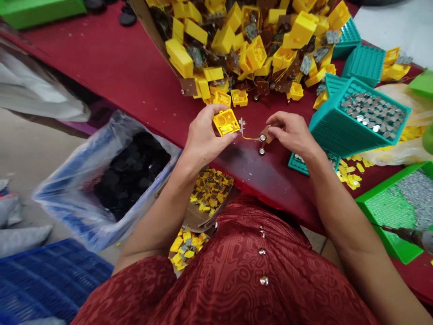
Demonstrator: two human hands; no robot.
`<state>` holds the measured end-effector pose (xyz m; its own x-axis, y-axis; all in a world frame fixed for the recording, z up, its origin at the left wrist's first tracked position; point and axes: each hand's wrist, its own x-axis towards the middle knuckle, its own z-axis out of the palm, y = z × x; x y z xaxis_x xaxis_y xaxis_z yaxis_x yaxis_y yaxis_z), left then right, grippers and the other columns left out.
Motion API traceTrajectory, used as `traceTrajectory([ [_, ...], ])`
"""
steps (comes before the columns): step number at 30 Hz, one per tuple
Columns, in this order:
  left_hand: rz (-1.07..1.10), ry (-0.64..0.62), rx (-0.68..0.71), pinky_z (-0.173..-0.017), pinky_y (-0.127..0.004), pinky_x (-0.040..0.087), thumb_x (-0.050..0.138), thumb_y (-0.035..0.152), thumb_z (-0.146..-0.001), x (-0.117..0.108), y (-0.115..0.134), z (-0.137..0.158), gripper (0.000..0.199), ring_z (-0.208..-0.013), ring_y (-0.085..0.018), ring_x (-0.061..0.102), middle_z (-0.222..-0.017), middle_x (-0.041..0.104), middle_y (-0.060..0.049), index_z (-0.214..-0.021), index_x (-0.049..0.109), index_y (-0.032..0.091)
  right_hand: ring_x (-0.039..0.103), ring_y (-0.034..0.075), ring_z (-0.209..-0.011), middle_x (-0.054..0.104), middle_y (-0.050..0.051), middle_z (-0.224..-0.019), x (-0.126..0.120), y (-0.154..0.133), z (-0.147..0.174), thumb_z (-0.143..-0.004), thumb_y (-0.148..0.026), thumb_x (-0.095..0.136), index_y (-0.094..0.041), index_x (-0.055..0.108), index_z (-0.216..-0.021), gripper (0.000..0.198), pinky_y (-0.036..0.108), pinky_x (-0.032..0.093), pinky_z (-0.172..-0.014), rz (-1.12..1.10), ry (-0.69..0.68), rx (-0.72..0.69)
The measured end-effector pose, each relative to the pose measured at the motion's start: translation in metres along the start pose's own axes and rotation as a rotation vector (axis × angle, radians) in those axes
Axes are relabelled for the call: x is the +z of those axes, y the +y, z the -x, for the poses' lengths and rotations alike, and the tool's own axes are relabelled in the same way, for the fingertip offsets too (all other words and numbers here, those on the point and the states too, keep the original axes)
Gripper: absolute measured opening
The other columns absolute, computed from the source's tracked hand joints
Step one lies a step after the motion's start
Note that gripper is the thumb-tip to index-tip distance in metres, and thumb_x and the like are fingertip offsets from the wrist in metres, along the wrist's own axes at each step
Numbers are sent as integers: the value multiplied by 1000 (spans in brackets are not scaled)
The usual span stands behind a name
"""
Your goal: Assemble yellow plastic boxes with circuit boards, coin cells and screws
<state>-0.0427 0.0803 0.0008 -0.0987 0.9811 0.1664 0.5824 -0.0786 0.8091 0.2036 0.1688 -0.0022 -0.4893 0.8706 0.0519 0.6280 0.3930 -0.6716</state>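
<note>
Between the thumb and fingers of my left hand [206,135] is a small yellow plastic housing [226,122], its hollow side facing up. A small grey part [241,125] sits at the housing's right edge. From there a thin yellow wire [251,138] runs right to two small round parts with shiny centres [262,137]. My right hand [289,131] pinches a small brown board [269,134] right beside these round parts. Both hands are above the red tabletop, a short way apart. What lies under the left fingers is hidden.
A cardboard box of yellow housings [223,40] spills toward me. Teal trays [358,126] with round metal cells stand right, near a green tray [379,198] of small metal pieces and a screwdriver [402,232]. A lined bin [111,216] holds black parts; yellow pieces [211,192] lie below.
</note>
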Motion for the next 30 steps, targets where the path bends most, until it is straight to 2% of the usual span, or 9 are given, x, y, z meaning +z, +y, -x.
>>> traceTrajectory([
  [4, -70, 48, -47, -107, -47, 58, 85, 33, -71, 0, -17, 1, 60, -118, -32, 70, -129, 77, -9, -128, 69, 23, 67, 21, -93, 74, 6, -97, -8, 6, -13, -87, -8, 67, -16, 77, -101, 19, 40, 53, -93, 60, 42, 67],
  [7, -29, 41, -89, -103, -45, 60, 84, 33, -68, 0, -27, 3, 59, -112, -31, 71, -120, 78, -8, -125, 70, 23, 63, 27, -112, 72, 14, -115, -4, -2, -7, -94, -11, 63, -16, 74, -113, 23, 45, 52, -103, 264, 202, 113],
  [9, 46, 18, -132, -99, -45, 62, 84, 32, -67, 0, -30, 4, 62, -109, -31, 73, -115, 77, -8, -125, 68, 21, 60, 29, -117, 70, 15, -120, 7, -12, 8, -99, -15, 59, -18, 72, -114, 20, 46, 52, -104, 349, 254, 41],
  [11, 155, -18, -190, -97, -46, 64, 83, 31, -64, 0, -29, 7, 68, -106, -30, 75, -113, 77, -9, -128, 65, 19, 61, 28, -110, 70, 14, -112, 25, -23, 27, -103, -19, 57, -18, 71, -108, 15, 46, 52, -100, 361, 191, -75],
  [15, 377, -63, -291, -93, -48, 67, 82, 36, -68, -2, -22, 15, 71, -107, -31, 78, -119, 76, -12, -134, 59, 21, 59, 28, -100, 70, 15, -108, 58, -37, 57, -100, -28, 67, -17, 71, -106, 13, 44, 52, -89, 366, 53, -101],
  [19, 556, -86, -424, -81, -46, 71, 69, 58, -91, -3, -12, 23, 47, -107, -31, 80, -118, 76, -14, -122, 63, 24, 58, 27, -99, 68, 15, -108, 65, -35, 66, -102, -18, 58, -17, 69, -101, 11, 41, 49, -87, 336, 67, -84],
  [21, 601, -82, -504, -74, -43, 71, 66, 55, -95, -3, -9, 26, 36, -103, -30, 79, -111, 76, -13, -114, 64, 24, 56, 25, -97, 66, 14, -108, 63, -29, 71, -105, -18, 51, -17, 68, -101, 17, 38, 47, -84, 324, 110, -120],
  [25, 662, -80, -636, -65, -35, 68, 69, 36, -92, -4, 4, 33, 20, -90, -24, 76, -99, 74, -10, -104, 64, 21, 53, 23, -93, 66, 13, -107, 60, -18, 95, -109, -22, 44, -17, 70, -97, 29, 36, 44, -80, 364, 136, -231],
  [30, 657, -129, -673, -82, -36, 66, 80, 30, -81, -7, 29, 47, 27, -92, -21, 74, -101, 75, -10, -101, 70, 14, 54, 22, -96, 72, 14, -110, 53, -13, 129, -110, -25, 54, -13, 74, -111, 24, 35, 47, -83, 408, 206, -470],
])
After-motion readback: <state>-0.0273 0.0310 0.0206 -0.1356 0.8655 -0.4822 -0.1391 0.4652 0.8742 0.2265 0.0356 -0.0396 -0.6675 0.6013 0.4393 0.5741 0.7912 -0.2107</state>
